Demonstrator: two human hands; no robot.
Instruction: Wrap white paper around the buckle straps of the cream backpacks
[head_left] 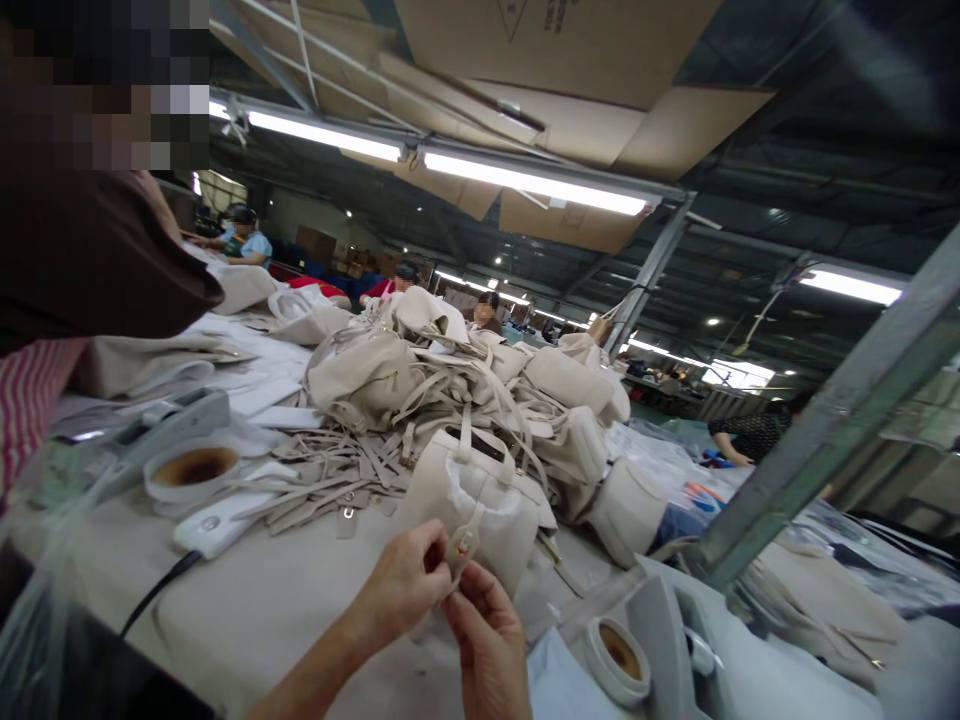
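A beige handbag (pixel 433 490) stands on the table in front of me, with white wrapping tucked at its opening. From its front hangs a strap tab (pixel 466 522) that carries a small metal clasp (pixel 463 545). My left hand (pixel 401 580) is closed in a pinch at the tab's left side, just below the clasp. Close beside it, my right hand (pixel 487 625) pinches the lower end of the same tab between thumb and fingers. The fingertips hide the very end of the tab.
Behind the bag rises a heap of beige bags (pixel 367 370). Loose straps (pixel 337 460) lie to the left, near a white corded device (pixel 217 525) and a dish of brown stuff (pixel 191 468). Another brown-filled dish (pixel 619 655) stands at right. A metal post (pixel 832 420) slants up; a person (pixel 97 250) is close left.
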